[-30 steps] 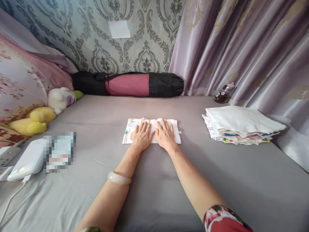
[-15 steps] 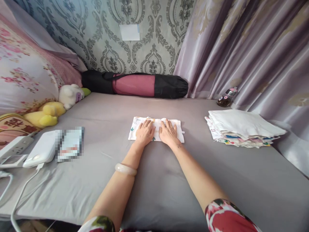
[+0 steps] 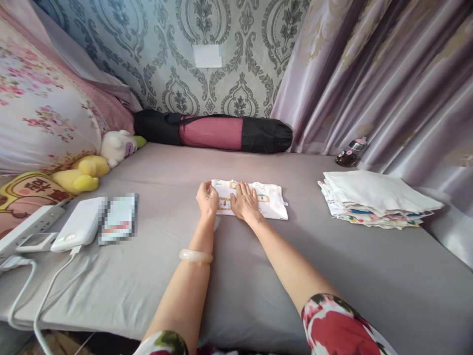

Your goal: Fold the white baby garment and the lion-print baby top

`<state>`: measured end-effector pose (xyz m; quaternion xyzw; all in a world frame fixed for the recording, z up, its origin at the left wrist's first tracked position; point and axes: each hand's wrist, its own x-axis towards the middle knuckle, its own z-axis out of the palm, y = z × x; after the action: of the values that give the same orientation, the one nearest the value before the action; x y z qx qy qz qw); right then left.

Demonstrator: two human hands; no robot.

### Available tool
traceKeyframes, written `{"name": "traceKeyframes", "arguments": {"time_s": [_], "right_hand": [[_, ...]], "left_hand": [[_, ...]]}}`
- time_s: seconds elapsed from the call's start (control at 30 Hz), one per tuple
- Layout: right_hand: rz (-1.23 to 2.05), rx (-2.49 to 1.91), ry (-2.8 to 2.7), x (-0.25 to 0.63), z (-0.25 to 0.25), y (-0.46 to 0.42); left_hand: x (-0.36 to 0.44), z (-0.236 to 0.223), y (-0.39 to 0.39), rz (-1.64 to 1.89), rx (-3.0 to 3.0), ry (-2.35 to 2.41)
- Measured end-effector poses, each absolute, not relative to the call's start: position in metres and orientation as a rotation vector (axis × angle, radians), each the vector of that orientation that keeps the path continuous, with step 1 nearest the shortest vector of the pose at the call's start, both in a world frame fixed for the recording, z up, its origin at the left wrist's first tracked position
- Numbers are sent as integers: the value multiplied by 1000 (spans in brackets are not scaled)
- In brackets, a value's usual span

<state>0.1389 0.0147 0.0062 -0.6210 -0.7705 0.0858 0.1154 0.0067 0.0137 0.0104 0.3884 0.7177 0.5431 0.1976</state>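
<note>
A folded white cloth [image 3: 272, 198] with small cartoon prints lies on the grey bed sheet in front of me, a little tag sticking out at its right edge. My right hand [image 3: 245, 202] rests flat on the middle of it, fingers stretched forward. At the cloth's left edge, my left hand [image 3: 207, 199] is closed, with its fingers curled around that edge and partly hidden. To the right lies a stack of folded cloths [image 3: 380, 192], a plain white piece on top.
A rolled mat in a black and pink bag [image 3: 210, 132] lies along the wall. At the left are plush toys [image 3: 83, 172], a white power bank [image 3: 79, 224] with a cable, a power strip [image 3: 33, 224] and a blurred packet [image 3: 118, 217]. A dark bottle [image 3: 351, 152] stands by the curtain.
My left hand has gone from lying flat on the cloth to gripping its left edge. The right hand has shifted toward the cloth's middle, still flat. More print shows on top.
</note>
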Motion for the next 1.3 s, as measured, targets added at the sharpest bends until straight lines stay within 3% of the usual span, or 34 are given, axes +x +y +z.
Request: {"name": "traceKeyframes", "arguments": {"time_s": [0.33, 0.97, 1.3], "right_hand": [[223, -1740, -2317, 126, 22, 14], [316, -1749, -2360, 98, 20, 24], [361, -1511, -2468, 67, 21, 22]], "left_hand": [[-8, 9, 20, 1824, 446, 1574], [-11, 19, 23, 1808, 351, 1555], [-21, 14, 27, 1832, 343, 1568]]}}
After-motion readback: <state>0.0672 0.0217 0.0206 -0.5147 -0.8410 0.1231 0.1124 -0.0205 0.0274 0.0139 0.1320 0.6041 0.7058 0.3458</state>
